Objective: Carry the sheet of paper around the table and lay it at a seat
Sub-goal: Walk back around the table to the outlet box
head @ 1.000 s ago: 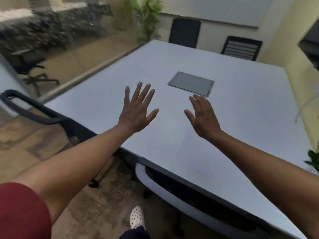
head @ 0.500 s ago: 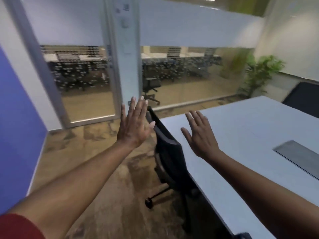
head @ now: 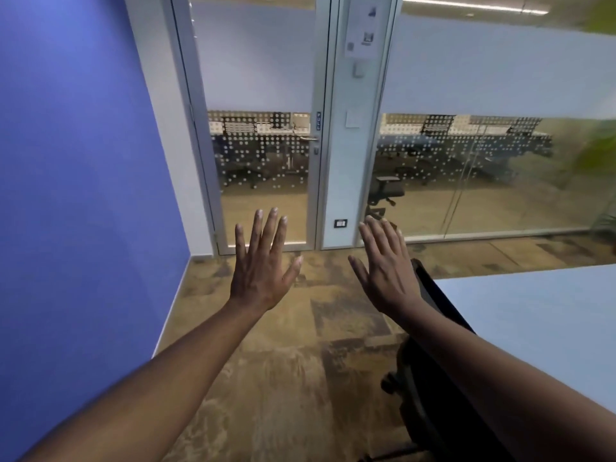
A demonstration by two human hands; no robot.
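Note:
My left hand [head: 263, 265] is stretched out in front of me, palm down, fingers spread and holding nothing. Beside it my right hand [head: 386, 268] is raised the same way, fingers apart and empty. Both hover over the floor, left of the white table [head: 540, 315], whose corner shows at the right. A black office chair [head: 433, 378] stands at the table's near side, partly behind my right forearm. No sheet of paper is in view.
A blue wall [head: 76, 195] runs along the left. Ahead is a glass door [head: 266, 155] with a frosted band and a glass partition [head: 483, 168]. Patterned brown carpet [head: 283, 378] lies between wall and table. A green plant [head: 600, 155] blurs at the right.
My view has swung left, from the table top to the glass door and blue wall. Both hands stay raised and empty in front of me.

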